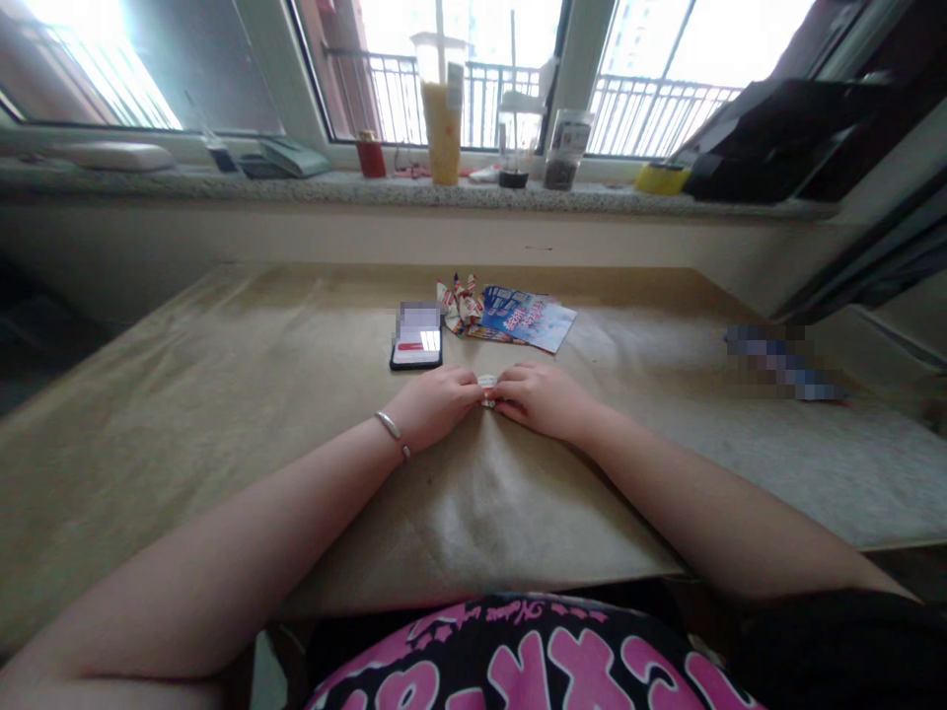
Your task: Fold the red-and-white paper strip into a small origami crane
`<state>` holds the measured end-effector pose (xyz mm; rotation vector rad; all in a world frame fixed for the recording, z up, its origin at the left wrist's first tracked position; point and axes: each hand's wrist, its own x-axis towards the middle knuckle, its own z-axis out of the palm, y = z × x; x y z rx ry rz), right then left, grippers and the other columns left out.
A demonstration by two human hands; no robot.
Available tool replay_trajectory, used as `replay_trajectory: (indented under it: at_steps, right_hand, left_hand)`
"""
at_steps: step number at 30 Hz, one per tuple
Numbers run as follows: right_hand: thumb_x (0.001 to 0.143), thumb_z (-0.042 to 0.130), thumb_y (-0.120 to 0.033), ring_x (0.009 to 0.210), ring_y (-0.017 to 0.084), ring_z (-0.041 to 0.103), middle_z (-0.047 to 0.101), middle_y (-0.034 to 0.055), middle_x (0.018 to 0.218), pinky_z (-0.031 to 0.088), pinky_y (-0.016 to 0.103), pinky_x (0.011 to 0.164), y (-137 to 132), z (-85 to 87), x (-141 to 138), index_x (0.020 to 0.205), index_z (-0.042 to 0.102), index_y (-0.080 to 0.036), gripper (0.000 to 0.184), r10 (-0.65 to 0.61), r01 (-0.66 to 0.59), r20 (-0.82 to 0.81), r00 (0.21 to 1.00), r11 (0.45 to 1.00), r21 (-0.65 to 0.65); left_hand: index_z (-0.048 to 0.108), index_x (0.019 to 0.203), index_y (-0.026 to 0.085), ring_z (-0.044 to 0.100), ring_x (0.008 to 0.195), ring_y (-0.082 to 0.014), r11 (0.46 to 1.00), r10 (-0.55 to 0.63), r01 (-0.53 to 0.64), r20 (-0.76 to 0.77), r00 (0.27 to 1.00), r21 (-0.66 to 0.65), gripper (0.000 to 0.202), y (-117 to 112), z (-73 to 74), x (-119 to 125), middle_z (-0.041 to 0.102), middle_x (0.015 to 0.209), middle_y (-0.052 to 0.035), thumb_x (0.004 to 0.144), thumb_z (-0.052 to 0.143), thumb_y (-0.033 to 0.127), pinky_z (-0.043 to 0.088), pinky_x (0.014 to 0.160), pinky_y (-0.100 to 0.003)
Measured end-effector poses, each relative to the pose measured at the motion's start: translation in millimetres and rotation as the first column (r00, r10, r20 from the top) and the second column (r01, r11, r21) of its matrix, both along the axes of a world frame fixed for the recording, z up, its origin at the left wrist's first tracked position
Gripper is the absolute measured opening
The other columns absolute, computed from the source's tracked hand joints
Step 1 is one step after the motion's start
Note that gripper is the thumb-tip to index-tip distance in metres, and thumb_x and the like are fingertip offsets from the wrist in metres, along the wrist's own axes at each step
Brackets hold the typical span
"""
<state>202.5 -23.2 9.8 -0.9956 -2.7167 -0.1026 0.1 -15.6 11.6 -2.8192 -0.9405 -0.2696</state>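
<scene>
A small white-and-red piece, apparently folded printed paper point(486, 383), is pinched between my two hands at the middle of the table. My left hand point(442, 402), with a silver bangle at the wrist, is closed on its left side. On its right side the fingers of my right hand point(544, 396) are closed too. Fingertips cover part of the piece. Just beyond my left hand lies a phone point(418, 337) with a lit screen. Past the paper are a cluster of folded paper shapes point(461, 306) and a few blue printed leaflets point(527, 318).
A beige cloth covers the table point(222, 394). At the right lies a blurred bluish item point(784, 363). Along the windowsill point(296, 195) stand a tall yellow drink cup point(442, 128), a red-capped jar point(371, 156), a clear cup point(516, 143) and a black bag point(769, 143).
</scene>
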Motion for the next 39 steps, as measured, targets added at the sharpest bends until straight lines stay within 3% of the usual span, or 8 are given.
replay_trajectory:
  at_steps: [12,17,22,27,30,35,39]
  right_hand:
    - [0.089,0.041,-0.029,0.079,0.017,0.055,0.065,0.0065,0.088,0.035,0.028,0.064,-6,-1.1,-9,0.087,0.066,-0.018,0.028,-0.094,0.09,0.055,0.994,0.993,0.077]
    - [0.082,0.048,-0.028,0.079,0.016,0.055,0.064,0.0036,0.081,0.034,0.025,0.062,-3,-4.9,-8,0.081,0.066,-0.02,0.02,-0.184,0.181,-0.106,0.977,0.983,-0.032]
    - [0.08,0.05,-0.024,0.071,0.012,0.054,0.061,0.0027,0.079,0.036,0.022,0.062,4,-10.1,-7,0.08,0.066,-0.019,0.017,-0.228,0.18,-0.225,0.947,0.96,-0.213]
    - [0.08,0.049,-0.021,0.073,0.012,0.053,0.061,0.0036,0.079,0.037,0.022,0.064,9,-13.1,-7,0.08,0.065,-0.017,0.017,-0.206,0.138,-0.265,0.942,0.958,-0.252]
    - [0.08,0.051,-0.022,0.068,0.012,0.052,0.061,0.0034,0.075,0.035,0.022,0.062,12,-15.7,-5,0.078,0.065,-0.016,0.016,-0.215,0.141,-0.268,0.939,0.953,-0.27]
    - [0.08,0.053,-0.022,0.068,0.012,0.052,0.062,0.0025,0.074,0.034,0.022,0.061,16,-19.7,-3,0.077,0.065,-0.017,0.014,-0.242,0.146,-0.297,0.924,0.939,-0.312]
    - [0.08,0.053,-0.024,0.066,0.011,0.051,0.063,0.0016,0.072,0.034,0.022,0.06,16,-20.5,-4,0.076,0.065,-0.017,0.013,-0.28,0.167,-0.297,0.913,0.92,-0.354]
  left_hand:
    - [0.066,0.08,0.015,0.056,0.073,-0.015,1.0,0.022,-0.022,-0.002,1.0,-0.001,0.023,-2,3.8,2,0.061,0.079,-0.0056,0.085,0.044,0.02,0.042,0.066,-0.026]
    - [0.07,0.083,0.018,0.057,0.071,-0.0142,0.999,0.006,-0.006,-0.001,1.0,-0.035,0.024,-1,7.4,-2,0.063,0.079,-0.0047,0.085,0.046,0.022,0.043,0.065,-0.025]
    - [0.07,0.09,0.018,0.058,0.073,-0.0139,0.996,-0.018,0.02,0.026,1.0,-0.091,0.023,3,6.7,-4,0.064,0.082,-0.0046,0.084,0.048,0.022,0.044,0.067,-0.024]
    - [0.069,0.089,0.018,0.059,0.072,-0.014,0.993,-0.025,0.026,0.012,1.0,-0.111,0.024,7,8.0,-6,0.065,0.08,-0.0048,0.086,0.045,0.024,0.044,0.067,-0.024]
    - [0.065,0.099,0.019,0.06,0.073,-0.0146,0.991,-0.048,0.047,-0.003,0.999,-0.123,0.025,10,9.7,-9,0.066,0.082,-0.0045,0.087,0.044,0.025,0.043,0.066,-0.024]
    - [0.06,0.113,0.023,0.06,0.074,-0.0134,0.988,-0.149,0.146,-0.039,0.988,-0.056,0.028,14,7.2,-14,0.067,0.086,-0.0039,0.089,0.046,0.025,0.043,0.065,-0.023]
    - [0.061,0.111,0.024,0.057,0.067,-0.012,0.985,-0.158,0.164,-0.092,0.983,0.059,0.029,13,2.3,-12,0.063,0.076,-0.0034,0.092,0.04,0.026,0.04,0.059,-0.021]
